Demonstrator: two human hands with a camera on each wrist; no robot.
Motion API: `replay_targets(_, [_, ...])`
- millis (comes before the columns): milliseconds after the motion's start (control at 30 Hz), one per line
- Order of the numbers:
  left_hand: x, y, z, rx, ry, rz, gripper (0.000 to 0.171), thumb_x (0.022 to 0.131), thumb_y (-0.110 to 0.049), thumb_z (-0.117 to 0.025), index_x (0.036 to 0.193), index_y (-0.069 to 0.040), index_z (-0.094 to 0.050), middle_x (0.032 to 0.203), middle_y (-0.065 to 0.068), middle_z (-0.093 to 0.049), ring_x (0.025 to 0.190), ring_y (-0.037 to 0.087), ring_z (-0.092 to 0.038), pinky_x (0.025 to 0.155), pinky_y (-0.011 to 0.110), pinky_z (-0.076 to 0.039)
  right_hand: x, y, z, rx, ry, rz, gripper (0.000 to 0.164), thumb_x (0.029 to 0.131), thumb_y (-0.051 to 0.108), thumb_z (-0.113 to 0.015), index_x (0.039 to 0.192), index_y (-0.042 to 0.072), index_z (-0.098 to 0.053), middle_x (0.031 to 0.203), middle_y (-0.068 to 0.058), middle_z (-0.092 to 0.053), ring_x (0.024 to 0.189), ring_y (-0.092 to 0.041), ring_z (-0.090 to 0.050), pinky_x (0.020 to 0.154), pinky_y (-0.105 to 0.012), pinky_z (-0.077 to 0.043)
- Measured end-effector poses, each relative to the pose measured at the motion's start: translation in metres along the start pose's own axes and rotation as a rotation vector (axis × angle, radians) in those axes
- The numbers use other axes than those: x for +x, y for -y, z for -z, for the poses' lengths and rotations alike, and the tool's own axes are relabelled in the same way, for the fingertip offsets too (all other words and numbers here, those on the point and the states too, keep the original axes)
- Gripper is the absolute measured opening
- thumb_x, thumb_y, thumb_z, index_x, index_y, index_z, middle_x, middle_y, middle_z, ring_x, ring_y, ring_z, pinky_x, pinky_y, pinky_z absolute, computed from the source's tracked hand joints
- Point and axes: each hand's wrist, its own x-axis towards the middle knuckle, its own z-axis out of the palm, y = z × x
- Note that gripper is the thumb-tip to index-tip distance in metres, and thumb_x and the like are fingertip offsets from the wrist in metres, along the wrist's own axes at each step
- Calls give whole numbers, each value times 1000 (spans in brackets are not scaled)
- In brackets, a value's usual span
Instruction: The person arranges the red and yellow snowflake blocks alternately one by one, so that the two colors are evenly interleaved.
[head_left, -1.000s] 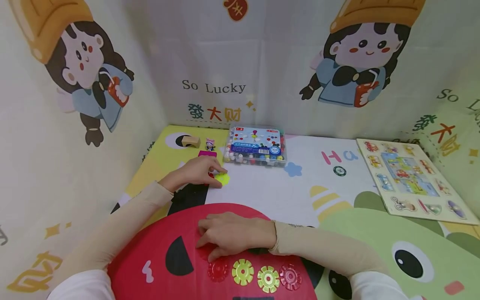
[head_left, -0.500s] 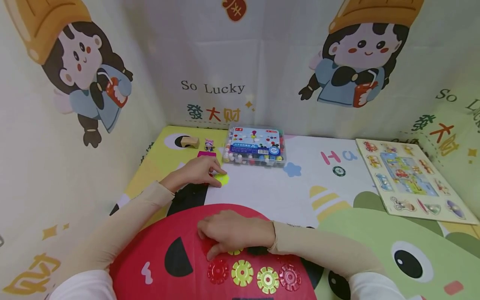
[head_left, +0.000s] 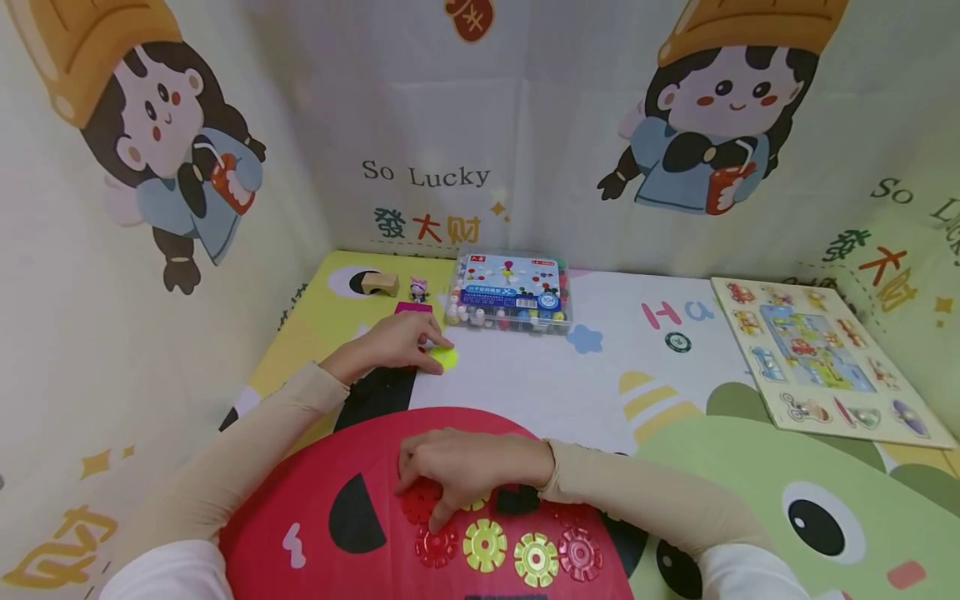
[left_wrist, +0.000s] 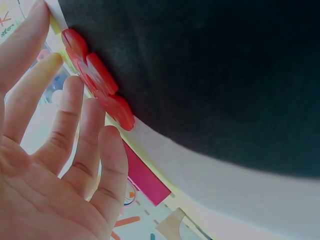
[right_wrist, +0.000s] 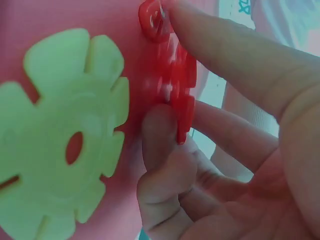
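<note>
My right hand (head_left: 468,462) is over the red patch of the printed cloth, its thumb and fingers at the edges of a red notched disc (right_wrist: 182,85). Below that hand lies a row of a red disc (head_left: 436,543), a yellow disc (head_left: 484,546), another yellow disc (head_left: 536,559) and a red disc (head_left: 580,554). More discs show partly behind the hand and sleeve. My left hand (head_left: 393,340) rests farther back with loosely extended fingers, beside a yellow disc (head_left: 444,358). In the left wrist view, red discs (left_wrist: 97,80) lie right at its fingertips.
A clear box of coloured beads (head_left: 510,293) stands at the back, with a small figurine (head_left: 418,290), a wooden block (head_left: 380,283) and a magenta block (head_left: 414,308) to its left. A picture puzzle board (head_left: 825,358) lies at the right. Printed curtains enclose the table.
My right hand has shifted slightly and its fingers have lifted a little, so the red disc between thumb and fingers now shows more. The left hand has stayed in place.
</note>
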Motion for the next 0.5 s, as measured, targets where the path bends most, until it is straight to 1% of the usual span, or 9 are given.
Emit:
replay_targets(67, [-1,0,0,-4,-1,3,46,70,-41,-81,113,-32,-70,98,-5,-59,81,14,-52,63,27,-47,0,0,0,-17,-6,6,56,73,41,-78,124,24,-63,111,9,-58,98,6,-47,77,-8,-42])
replay_targets(133, [-1,0,1,-10,-1,6,45,70,-40,-82,113,-32,-70,98,-5,-59,81,14,-52,63,27,-47,0,-3,1,-25,-33,7,56,72,42,-78,124,24,-64,111,9,-59,98,6,-48,78,-9,-42])
replay_targets(200, [-1,0,1,-7,-2,3,45,70,-40,-81,113,-32,-70,98,-6,-59,81,14,-52,63,27,-47,-2,-9,4,-27,-86,0,55,72,44,-78,122,24,-65,109,8,-60,97,5,-50,78,-11,-44])
replay_targets(267, [-1,0,1,-2,-4,-3,45,71,-40,-81,113,-31,-70,98,-6,-60,81,14,-52,63,27,-48,-6,-23,10,-33,-172,-35,54,72,45,-78,119,23,-67,107,8,-62,95,3,-51,79,-14,-45])
replay_targets(333, [-1,0,1,11,-6,-10,45,71,-41,-81,113,-31,-70,98,-6,-60,82,13,-53,64,27,-48,-12,-43,19,-45,-289,-112,52,71,46,-79,116,21,-69,104,6,-63,91,0,-53,76,-17,-46])
replay_targets(400, [0,0,1,15,-5,-15,44,71,-42,-81,112,-30,-71,100,-6,-60,83,12,-53,65,26,-48,-18,-66,29,-56,-408,-231,51,70,43,-81,113,18,-70,101,5,-65,89,-4,-54,72,-20,-46])
replay_targets(467, [0,0,1,13,0,-12,44,71,-42,-81,112,-31,-71,100,-6,-60,84,12,-53,66,26,-48,-22,-87,37,-52,-497,-352,51,68,40,-83,112,16,-71,99,3,-66,88,-7,-55,69,-22,-46])
replay_targets(500, [0,0,1,8,3,-8,44,70,-42,-81,112,-31,-71,101,-6,-60,85,12,-54,66,26,-48,-24,-96,41,-46,-521,-400,51,68,38,-84,111,15,-72,98,2,-66,88,-9,-55,68,-23,-46])
